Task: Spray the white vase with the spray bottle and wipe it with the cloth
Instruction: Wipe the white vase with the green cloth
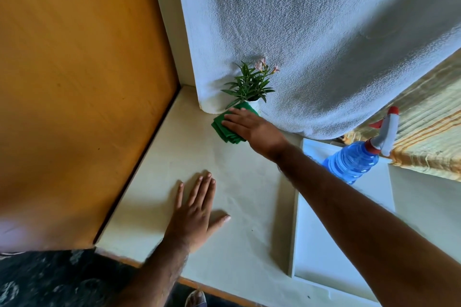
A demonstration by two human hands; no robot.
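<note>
Right hand: grip flat and open-fingered, palm pressing a folded green cloth against the small white vase; fingers extended, not curled around the fabric. Vase mostly hidden behind cloth and hand; green leafy sprigs with pale pink flowers rise from it. Vase stands near the far left corner of the cream worktop, touching the white textured curtain. Left hand: grip open, palm down on the worktop near its front edge, holding nothing. Blue translucent plastic spray bottle with red-and-grey trigger head stands on a white rectangular tray toward the right edge.
</note>
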